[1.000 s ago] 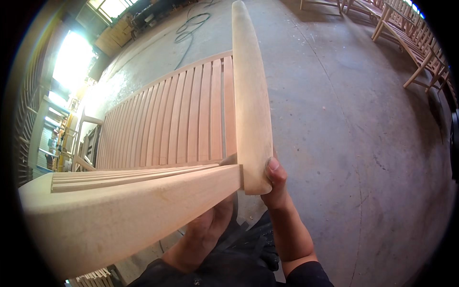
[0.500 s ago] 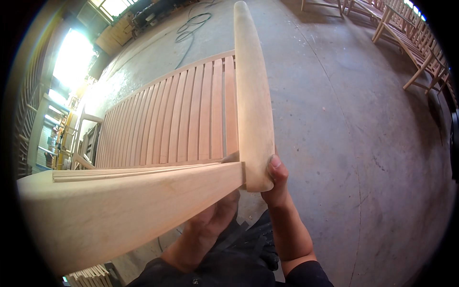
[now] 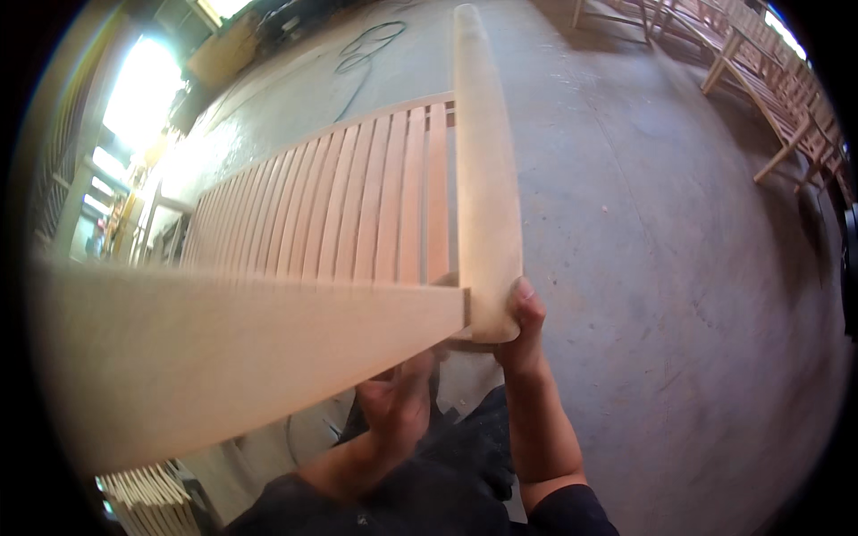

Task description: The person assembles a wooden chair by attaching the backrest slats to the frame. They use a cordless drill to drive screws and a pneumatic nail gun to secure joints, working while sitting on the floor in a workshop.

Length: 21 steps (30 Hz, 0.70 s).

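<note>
Slats (image 3: 154, 505): pale group, lower left.
Rail (image 3: 241, 357): thick, blurred; runs rightward to the armrest (image 3: 488, 179).
Bench (image 3: 340, 205): ahead of the person; slatted span beyond the rail.
Hose (image 3: 362, 62): dark loops, on the floor (image 3: 643, 304).
Left hand (image 3: 398, 397): under the rail, fingers partly hidden; cannot tell if gripping.
Right hand (image 3: 527, 326): holds the armrest's near end, thumb on its right edge.
Other benches (image 3: 778, 116): row, upper right.
</note>
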Tool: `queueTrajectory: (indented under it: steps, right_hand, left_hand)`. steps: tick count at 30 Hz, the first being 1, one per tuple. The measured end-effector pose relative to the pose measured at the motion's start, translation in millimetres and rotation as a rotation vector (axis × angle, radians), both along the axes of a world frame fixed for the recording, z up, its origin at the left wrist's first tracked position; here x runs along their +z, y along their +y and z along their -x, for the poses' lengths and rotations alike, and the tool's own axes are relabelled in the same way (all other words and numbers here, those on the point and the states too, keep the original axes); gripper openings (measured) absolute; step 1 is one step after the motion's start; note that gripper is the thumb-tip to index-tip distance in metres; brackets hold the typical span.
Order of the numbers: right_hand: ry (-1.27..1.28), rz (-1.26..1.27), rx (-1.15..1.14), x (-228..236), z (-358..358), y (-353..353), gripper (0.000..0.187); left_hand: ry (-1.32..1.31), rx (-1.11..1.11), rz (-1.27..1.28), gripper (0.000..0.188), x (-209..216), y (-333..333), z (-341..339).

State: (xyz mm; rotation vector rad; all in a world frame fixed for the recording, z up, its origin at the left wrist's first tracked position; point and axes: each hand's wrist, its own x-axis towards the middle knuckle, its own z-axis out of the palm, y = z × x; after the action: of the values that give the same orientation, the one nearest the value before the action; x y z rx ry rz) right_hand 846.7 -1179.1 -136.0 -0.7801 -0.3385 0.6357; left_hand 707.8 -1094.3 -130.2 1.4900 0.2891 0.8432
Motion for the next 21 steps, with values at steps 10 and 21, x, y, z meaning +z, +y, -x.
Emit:
queueTrajectory:
  steps: [10,21]
  right_hand:
    - [-0.199,-0.068,-0.272,-26.2,52.2,104.4,0.033]
    - [-0.537,0.104,-0.367,72.6,164.6,178.6,0.049]
  left_hand:
    - [0.275,-0.27,-0.366,0.037,59.1,160.2,140.9]
    - [0.065,0.48,-0.71,0.028,185.1,367.2,623.3]
